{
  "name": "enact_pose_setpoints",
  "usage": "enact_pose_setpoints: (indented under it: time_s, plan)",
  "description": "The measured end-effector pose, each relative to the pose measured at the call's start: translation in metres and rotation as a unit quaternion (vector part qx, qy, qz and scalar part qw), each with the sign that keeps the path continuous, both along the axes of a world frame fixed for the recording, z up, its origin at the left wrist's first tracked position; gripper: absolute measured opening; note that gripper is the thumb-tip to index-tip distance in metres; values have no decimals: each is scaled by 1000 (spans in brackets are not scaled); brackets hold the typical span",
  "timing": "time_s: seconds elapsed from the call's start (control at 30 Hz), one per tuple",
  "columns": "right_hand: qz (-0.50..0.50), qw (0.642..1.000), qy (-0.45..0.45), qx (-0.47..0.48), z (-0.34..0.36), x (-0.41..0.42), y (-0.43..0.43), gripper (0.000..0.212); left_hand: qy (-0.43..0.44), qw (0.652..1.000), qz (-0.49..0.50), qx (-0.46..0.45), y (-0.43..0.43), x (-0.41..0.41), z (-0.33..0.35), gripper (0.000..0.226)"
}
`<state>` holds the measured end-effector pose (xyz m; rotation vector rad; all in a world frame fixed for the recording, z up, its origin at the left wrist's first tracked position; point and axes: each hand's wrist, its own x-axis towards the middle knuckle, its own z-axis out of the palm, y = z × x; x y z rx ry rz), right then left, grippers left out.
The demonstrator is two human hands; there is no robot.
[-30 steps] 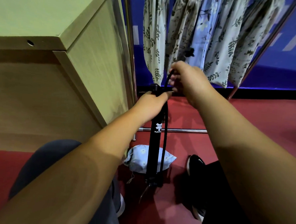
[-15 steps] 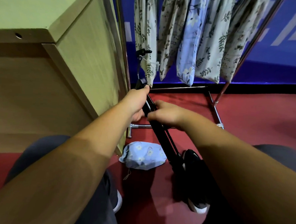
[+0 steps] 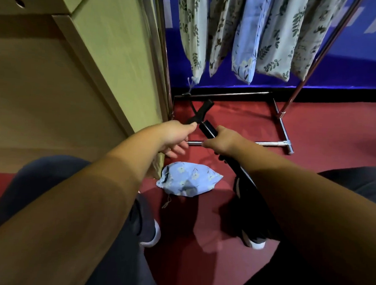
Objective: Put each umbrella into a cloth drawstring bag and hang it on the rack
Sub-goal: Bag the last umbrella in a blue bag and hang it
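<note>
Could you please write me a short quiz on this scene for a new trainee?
1. True or false: the blue floral bag lies on the red floor.
2. What does the right hand grip? A) the black umbrella B) the rack bar C) a hanging bag
3. Fill in: the left hand pinches the umbrella's black ____.
Key: 1 true; 2 A; 3 strap.

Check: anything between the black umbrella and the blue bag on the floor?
Nothing visible. The right hand grips the umbrella, the left hand pinches its strap, and the blue bag lies crumpled on red floor just below them.
</note>
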<state>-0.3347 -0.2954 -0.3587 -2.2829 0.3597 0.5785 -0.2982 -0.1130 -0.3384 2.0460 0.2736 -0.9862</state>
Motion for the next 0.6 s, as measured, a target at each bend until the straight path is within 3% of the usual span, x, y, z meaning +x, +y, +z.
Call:
enact_pose_setpoints:
  time_s: [0.1, 0.27, 0.37, 0.5, 0.6]
  plan:
    - [-27, 997, 63, 20, -20, 2, 1, 32, 3, 995, -36, 91, 15, 7, -33, 66]
    - [-117, 983, 126, 65, -82, -3, 15, 35, 3, 973, -111, 200, 22, 3, -102, 36]
    - [-104, 976, 178, 72, -123, -10, 22, 35, 15, 937, -208, 279, 25, -9, -158, 42]
    - [-97, 974, 199, 50, -159, -8, 26, 21, 78, 871, -350, 337, 34, -34, -227, 24]
    - [-83, 977, 194, 23, -170, -4, 20, 23, 113, 849, -350, 380, 60, -43, -305, 29]
